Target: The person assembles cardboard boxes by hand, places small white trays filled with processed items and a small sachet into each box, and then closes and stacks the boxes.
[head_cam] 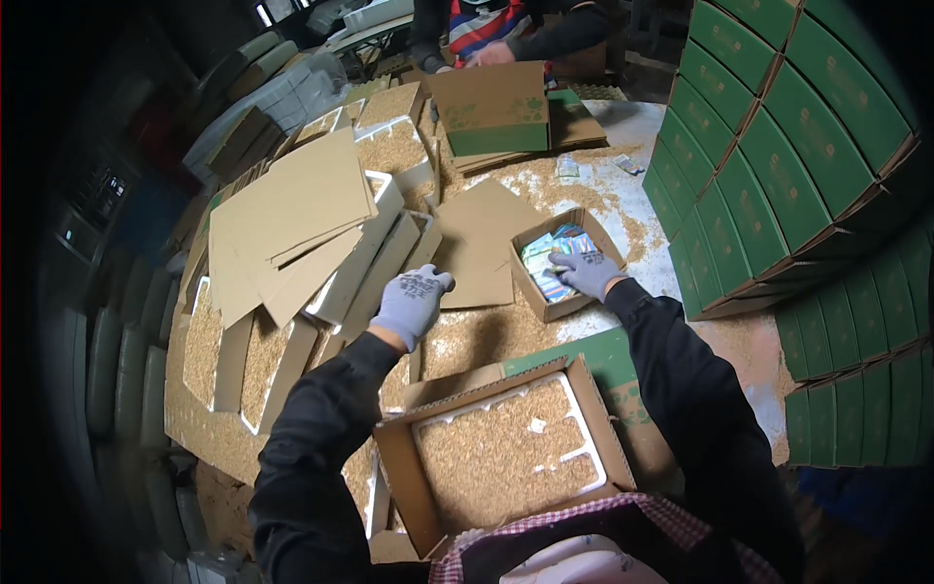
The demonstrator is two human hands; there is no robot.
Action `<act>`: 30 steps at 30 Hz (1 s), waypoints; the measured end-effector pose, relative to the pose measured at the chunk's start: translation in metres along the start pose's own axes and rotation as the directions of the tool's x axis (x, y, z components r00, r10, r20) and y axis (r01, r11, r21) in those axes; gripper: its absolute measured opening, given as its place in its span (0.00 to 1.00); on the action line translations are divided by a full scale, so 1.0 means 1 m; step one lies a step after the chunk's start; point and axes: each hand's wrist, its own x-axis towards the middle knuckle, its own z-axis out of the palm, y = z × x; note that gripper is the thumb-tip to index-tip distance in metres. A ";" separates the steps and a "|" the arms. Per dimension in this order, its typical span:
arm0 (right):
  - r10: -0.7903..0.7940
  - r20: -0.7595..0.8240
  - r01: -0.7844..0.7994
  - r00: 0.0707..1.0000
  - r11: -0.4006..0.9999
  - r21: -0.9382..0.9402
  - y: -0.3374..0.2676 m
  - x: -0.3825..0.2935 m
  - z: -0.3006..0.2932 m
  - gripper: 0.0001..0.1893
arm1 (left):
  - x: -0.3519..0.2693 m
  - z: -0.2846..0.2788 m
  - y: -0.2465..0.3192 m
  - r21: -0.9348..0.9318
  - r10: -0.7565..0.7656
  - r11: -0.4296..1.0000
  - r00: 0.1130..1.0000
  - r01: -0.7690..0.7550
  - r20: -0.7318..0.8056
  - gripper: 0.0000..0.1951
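Observation:
My right hand point(586, 273), in a grey glove, reaches into a small cardboard box point(549, 310) of printed packets point(538, 264); its fingers touch the packets, and whether they grip one I cannot tell. My left hand point(414, 301), gloved too, hovers with curled fingers over the table, left of a flat cardboard sheet point(485, 241); whether it holds anything is not visible. Close to my body lies an open cardboard box point(408, 478) with a white foam tray point(581, 431) inside, filled with wood-shaving-like loose material point(496, 460).
Cardboard sheets point(292, 219) lie over filled foam trays point(387, 150) at the left. Green boxes point(773, 175) form a tall stack at the right. Across the table, a person point(503, 36) stands behind an upright green and brown box point(496, 109). Loose shavings cover parts of the table.

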 end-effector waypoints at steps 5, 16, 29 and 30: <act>-0.220 -0.538 0.143 0.813 0.973 -0.181 0.003 -0.017 -0.011 0.22 | -0.104 -0.088 0.036 -0.372 -0.071 0.927 0.994 0.036 -0.080 0.10; -0.206 -0.654 0.358 0.728 0.928 0.105 -0.057 -0.097 -0.006 0.17 | -0.109 -0.065 -0.028 0.085 -0.274 0.931 0.832 0.355 -0.482 0.36; 0.489 -0.420 0.254 0.764 0.372 0.893 -0.054 -0.279 0.080 0.15 | -0.011 -0.038 -0.154 0.602 -0.004 0.792 0.987 0.102 -0.161 0.17; 0.496 -0.385 0.252 0.779 0.315 0.915 -0.056 -0.287 0.074 0.15 | -0.006 -0.046 -0.142 0.605 0.014 0.791 0.986 0.091 -0.168 0.17</act>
